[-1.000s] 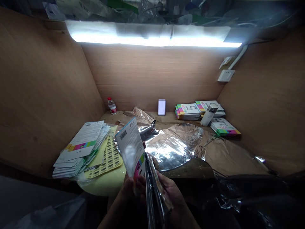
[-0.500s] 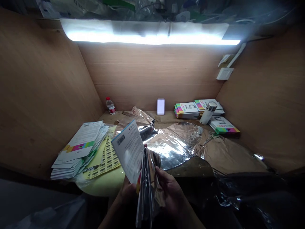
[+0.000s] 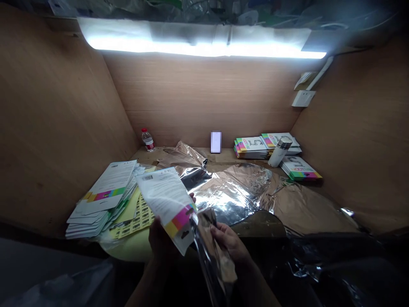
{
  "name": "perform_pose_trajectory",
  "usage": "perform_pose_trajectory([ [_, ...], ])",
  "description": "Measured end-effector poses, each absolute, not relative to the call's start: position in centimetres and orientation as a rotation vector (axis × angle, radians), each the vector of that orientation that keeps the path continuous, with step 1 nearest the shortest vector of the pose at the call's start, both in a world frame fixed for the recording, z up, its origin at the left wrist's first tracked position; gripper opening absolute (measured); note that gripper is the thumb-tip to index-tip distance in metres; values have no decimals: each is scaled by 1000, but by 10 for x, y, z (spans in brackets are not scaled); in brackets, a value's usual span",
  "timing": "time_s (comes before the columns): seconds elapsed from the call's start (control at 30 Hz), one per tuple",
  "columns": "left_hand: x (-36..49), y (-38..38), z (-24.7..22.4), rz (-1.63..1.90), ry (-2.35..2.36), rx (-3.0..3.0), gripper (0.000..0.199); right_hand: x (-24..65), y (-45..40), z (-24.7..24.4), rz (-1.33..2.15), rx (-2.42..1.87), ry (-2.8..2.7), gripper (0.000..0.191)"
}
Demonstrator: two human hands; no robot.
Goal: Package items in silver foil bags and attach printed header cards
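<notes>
My left hand grips a white printed card, which has a barcode at its far corner and a pink, yellow and green stripe near a hang hole. Its fingertips show behind the card's right edge. My right hand pinches the top edge of a crumpled silver foil bag, which hangs down towards me. The lower corner of the card lies right by the bag's upper edge. I cannot tell whether the two touch.
Left of my hands lie a stack of white cards and a sheet of barcode labels on yellow paper. Crumpled foil spreads across the wooden bench. Stacked packets, a steel flask, a water bottle and a phone stand behind. Wooden walls enclose three sides.
The card has tipped from nearly upright to a flatter slant, its far end swinging left. My left hand has shifted left, and the foil bag now hangs lower and apart from the card's face.
</notes>
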State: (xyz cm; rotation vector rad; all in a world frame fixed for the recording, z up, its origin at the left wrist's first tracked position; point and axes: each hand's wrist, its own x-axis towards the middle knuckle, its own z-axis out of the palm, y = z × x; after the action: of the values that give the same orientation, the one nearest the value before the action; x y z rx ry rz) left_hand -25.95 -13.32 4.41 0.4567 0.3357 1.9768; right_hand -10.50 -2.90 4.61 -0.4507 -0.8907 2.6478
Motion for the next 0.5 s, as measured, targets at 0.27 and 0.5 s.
perform_pose_trajectory([
  [0.27, -259, -121, 47, 2055, 235, 444, 86, -107, -18, 38, 2301, -565, -1352, 41],
  [0.5, -249, -118, 55, 2002, 170, 453, 89, -120, -21, 28, 2141, -684, -1449, 51],
])
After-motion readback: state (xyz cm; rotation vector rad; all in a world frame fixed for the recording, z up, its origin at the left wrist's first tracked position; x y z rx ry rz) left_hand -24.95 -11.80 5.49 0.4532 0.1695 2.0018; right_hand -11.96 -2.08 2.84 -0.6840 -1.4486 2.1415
